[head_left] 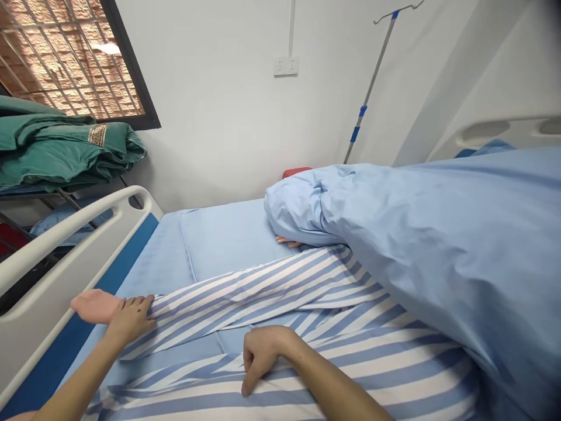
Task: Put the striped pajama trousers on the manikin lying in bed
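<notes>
Left hand (129,318) over cuff of blue-and-white striped sleeve (245,301), fingers draped on wrist of lying person; cannot tell whether grip clenched. Sleeve's long axis runs diagonally across bed, from under blue quilt (438,257) down-left toward bed rail (56,257). Lying person's hand (94,305) extends past left hand, toward rail. Right hand (263,356) below sleeve, farther from cuff, fingers curled onto striped top (385,362); grip on cloth unclear. Left hand nearer cuff.
</notes>
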A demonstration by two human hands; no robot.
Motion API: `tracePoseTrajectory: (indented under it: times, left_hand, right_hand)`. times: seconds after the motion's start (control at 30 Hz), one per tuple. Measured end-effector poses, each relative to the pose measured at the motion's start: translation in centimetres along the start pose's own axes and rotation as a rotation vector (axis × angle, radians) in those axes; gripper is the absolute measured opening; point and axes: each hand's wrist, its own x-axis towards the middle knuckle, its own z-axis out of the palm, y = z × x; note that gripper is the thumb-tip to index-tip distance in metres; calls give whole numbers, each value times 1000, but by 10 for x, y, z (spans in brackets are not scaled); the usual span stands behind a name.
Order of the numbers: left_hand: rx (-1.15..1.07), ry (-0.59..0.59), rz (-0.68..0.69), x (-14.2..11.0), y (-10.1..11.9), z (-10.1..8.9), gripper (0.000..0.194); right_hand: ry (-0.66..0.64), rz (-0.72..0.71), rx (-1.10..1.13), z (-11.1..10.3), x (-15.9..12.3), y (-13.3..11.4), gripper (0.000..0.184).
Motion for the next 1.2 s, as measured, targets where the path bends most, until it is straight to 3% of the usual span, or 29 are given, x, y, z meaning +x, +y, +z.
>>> tracePoseTrajectory:
  times: [0.17, 0.37, 0.47, 0.73, 0.97, 1.13, 1.2]
  left_hand:
    - [97, 143, 50, -3, 16, -4, 59]
    - [49, 307, 334, -3, 23, -3, 49]
    - [21, 330, 335, -4, 21, 1, 48]
    - [-8, 170, 228, -2, 13, 19, 58]
    - [17, 19, 91, 8, 26, 9, 58]
    - [38, -50, 64, 11, 32, 0, 51]
    - [61, -80, 70, 12, 31, -6, 50]
  right_hand:
    - [65, -56, 34, -5, -9, 3, 29]
    - [106, -71, 71, -9, -16, 8, 25]
    - [122, -55, 45, -10, -19, 6, 25]
    - [121, -3, 11, -9, -18, 7, 27]
    - [84, 39, 119, -11, -11, 16, 25]
    - [280, 115, -21, -14, -1, 27, 25]
    - [296, 128, -84, -14, 5, 31, 26]
